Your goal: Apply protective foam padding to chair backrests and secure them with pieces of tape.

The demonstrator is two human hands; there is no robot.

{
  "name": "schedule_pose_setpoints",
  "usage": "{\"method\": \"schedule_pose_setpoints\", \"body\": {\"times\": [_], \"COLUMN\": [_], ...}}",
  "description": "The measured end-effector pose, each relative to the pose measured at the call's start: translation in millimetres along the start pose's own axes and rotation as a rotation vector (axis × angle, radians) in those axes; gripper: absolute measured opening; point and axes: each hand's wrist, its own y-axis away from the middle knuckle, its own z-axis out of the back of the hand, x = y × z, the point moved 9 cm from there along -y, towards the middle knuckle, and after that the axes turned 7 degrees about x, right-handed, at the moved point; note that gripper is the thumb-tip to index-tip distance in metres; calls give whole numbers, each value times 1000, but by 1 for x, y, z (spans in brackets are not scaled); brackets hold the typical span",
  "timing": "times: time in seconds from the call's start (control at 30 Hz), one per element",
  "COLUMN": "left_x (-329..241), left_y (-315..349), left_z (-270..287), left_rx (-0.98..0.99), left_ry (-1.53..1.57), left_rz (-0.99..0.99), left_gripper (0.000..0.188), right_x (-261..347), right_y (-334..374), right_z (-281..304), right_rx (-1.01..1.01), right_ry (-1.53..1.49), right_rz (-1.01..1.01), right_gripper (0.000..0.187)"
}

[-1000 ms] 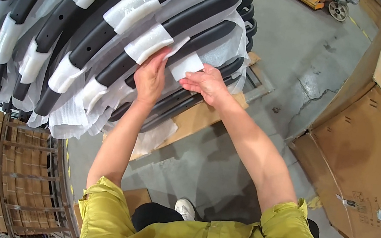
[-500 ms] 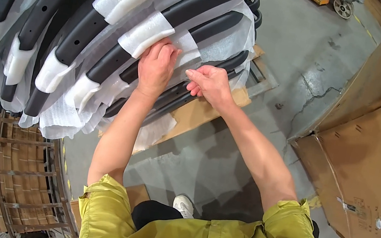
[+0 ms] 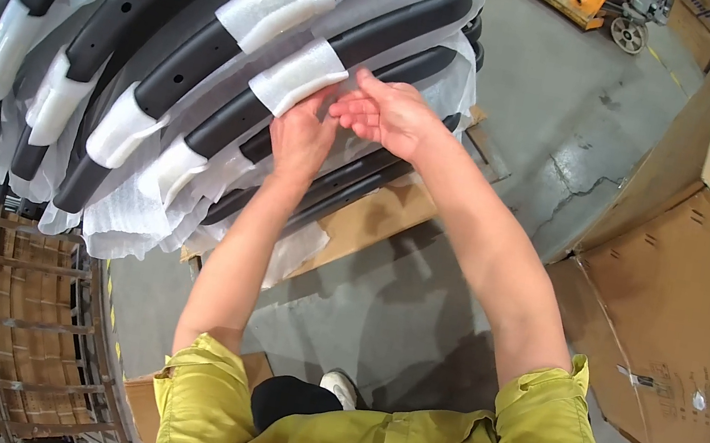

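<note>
Curved black tubes (image 3: 197,68) lie in a large stack, several with pieces of white foam wrap around them. My left hand (image 3: 301,142) is at the lower edge of one foam wrap (image 3: 299,76), its fingers closed against the foam and their tips partly hidden. Close beside it, my right hand (image 3: 391,118) is raised with thumb apart and fingers loosely bent, and I see nothing in it. Its fingertips come near the left hand's thumb. Thin white sheeting (image 3: 126,216) hangs between and below the tubes.
The stack rests on a wooden pallet (image 3: 375,215). A large open cardboard box (image 3: 665,302) stands on the right. At the lower left is a metal rack (image 3: 42,324) by brown cartons. An orange pallet truck (image 3: 589,0) is at the far right on the grey floor.
My right hand has moved up and left, closer to the left hand, and its fingers have loosened. The left hand stays at the same foam wrap. The view has shifted slightly.
</note>
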Motion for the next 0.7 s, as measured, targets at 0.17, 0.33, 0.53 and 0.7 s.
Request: {"method": "schedule_pose_setpoints", "body": {"times": [0.17, 0.33, 0.53, 0.7], "left_x": [9, 21, 30, 30], "left_y": [-3, 5, 1, -5], "left_z": [-6, -6, -13, -21], "left_rx": [-223, -304, -287, -321], "left_ry": [-56, 56, -213, -250], "left_rz": [173, 202, 349, 357], "left_gripper": [21, 28, 43, 35], "right_x": [39, 127, 362, 401], "right_y": [75, 177, 409, 656], "right_z": [-9, -67, 68, 195], "right_rx": [5, 100, -1208, -2104], "right_ry": [422, 1489, 1638, 1786], "right_rz": [-102, 179, 274, -592], "right_gripper": [38, 24, 24, 44]}}
